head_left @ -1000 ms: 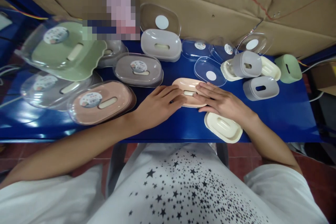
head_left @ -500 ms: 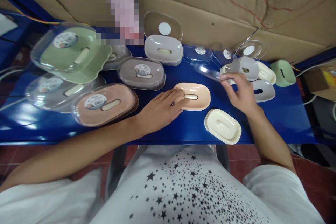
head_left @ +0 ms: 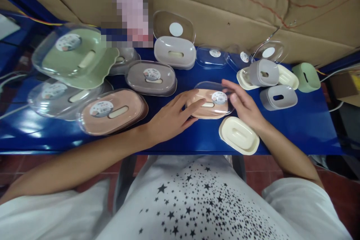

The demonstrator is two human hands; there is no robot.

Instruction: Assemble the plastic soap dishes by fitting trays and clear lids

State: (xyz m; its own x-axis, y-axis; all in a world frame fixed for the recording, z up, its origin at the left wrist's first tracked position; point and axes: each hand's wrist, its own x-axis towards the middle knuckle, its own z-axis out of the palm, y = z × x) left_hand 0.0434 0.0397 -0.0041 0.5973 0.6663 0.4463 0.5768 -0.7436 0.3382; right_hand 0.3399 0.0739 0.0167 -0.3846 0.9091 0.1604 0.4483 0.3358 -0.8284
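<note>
A peach oval soap dish [head_left: 208, 113] with a slot in its middle lies on the blue table. Over it sits a clear plastic lid [head_left: 219, 98] bearing a round printed sticker; whether its rim is seated I cannot tell. My left hand [head_left: 174, 115] grips the dish's left end, fingers reaching onto the lid. At the right edge of the lid, my right hand [head_left: 245, 104] holds it between thumb and fingers. Just below, near the table's front edge, is a cream oval tray [head_left: 239, 135] with a raised middle.
Lidded dishes in green [head_left: 75, 58], grey [head_left: 152, 78] and peach [head_left: 112, 114] crowd the left. A grey dish [head_left: 174, 53] stands behind, near loose clear lids [head_left: 211, 57]. Grey cups [head_left: 263, 73], cream trays and a green cup [head_left: 306, 77] are at right. A cardboard-covered panel [head_left: 210, 11] backs the table.
My right hand has brought the clear lid left and down onto the peach dish. My left hand stays at the dish's left end, its fingers now overlapping the lid.
</note>
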